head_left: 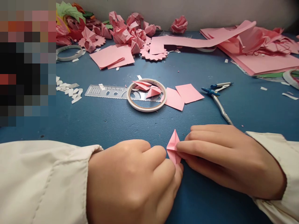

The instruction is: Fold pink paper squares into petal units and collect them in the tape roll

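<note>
A small pink folded paper (pixel 173 143), shaped like a narrow diamond with a crease across its middle, stands between my hands just above the blue table. My right hand (pixel 230 155) pinches its right side with thumb and fingers. My left hand (pixel 133 177) is curled closed, its thumb and fingertips at the paper's lower end; part of that grip is hidden behind the knuckles. Beyond them lies a roll of double-sided tape (pixel 146 109), with small folded pink pieces (pixel 153 92) inside its ring. Two pink paper squares (pixel 190 92) lie to its right.
A clear plastic ruler (pixel 105 91) lies partly under the tape roll. A blue-and-silver compass (pixel 220 107) rests near my right hand. White paper scraps (pixel 70 90) lie at the left. Crumpled pink paper flowers (pixel 121 29) and large pink sheets (pixel 266 62) line the back.
</note>
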Motion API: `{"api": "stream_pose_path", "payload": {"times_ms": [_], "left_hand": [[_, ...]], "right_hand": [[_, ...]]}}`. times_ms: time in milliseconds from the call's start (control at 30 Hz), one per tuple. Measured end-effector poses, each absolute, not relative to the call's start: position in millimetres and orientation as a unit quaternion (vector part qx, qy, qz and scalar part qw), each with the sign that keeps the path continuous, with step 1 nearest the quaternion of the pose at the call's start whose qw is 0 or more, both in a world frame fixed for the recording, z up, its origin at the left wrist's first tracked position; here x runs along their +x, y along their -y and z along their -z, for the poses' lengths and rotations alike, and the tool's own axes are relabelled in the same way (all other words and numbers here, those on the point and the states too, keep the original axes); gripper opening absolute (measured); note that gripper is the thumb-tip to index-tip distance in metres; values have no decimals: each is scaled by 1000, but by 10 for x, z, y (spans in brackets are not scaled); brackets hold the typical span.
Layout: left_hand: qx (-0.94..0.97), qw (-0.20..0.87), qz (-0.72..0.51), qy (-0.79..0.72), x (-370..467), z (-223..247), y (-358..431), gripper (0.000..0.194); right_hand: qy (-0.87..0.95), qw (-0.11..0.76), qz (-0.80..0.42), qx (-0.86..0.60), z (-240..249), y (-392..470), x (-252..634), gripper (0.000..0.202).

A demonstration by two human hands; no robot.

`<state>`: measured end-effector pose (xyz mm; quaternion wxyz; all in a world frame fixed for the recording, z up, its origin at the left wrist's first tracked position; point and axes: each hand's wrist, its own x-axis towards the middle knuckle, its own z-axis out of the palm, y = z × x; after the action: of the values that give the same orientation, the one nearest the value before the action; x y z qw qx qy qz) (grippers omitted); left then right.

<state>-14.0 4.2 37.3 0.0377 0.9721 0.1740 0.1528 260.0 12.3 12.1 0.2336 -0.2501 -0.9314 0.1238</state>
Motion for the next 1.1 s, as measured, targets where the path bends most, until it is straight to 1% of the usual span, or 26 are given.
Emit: {"api": "stream_pose_path", "payload": {"times_ms": [167, 233, 333, 367, 500, 700, 967, 1100], "left_hand": [[976, 38, -130, -171, -142, -411, -3, 72], [976, 41, -131, -166, -150, -417, 7, 69], [977, 39, -133, -162, -158, -410, 9, 54], [978, 39, -135, -156, -158, -404, 2, 52], [974, 74, -168, -135, -144, -377, -46, 64], [955, 91, -193, -204, -140, -377, -55, 53], [960, 113, -186, -176, -121, -351, -88, 55], [971, 98, -171, -133, -154, -353, -129, 44]], "right_hand": [[934, 229, -124, -243, -120, -136, 2599, 15], [934, 233, -122, -243, -122, -136, 2596, 16], [934, 236, -119, -241, -126, -130, 2596, 19], [934, 237, -118, -239, -127, -128, 2597, 20], [935, 234, -108, -243, -128, -128, 2592, 20], [933, 231, -92, -260, -138, -114, 2567, 19], [929, 237, -87, -272, -156, -109, 2555, 25], [928, 237, -93, -270, -165, -106, 2552, 25]]}}
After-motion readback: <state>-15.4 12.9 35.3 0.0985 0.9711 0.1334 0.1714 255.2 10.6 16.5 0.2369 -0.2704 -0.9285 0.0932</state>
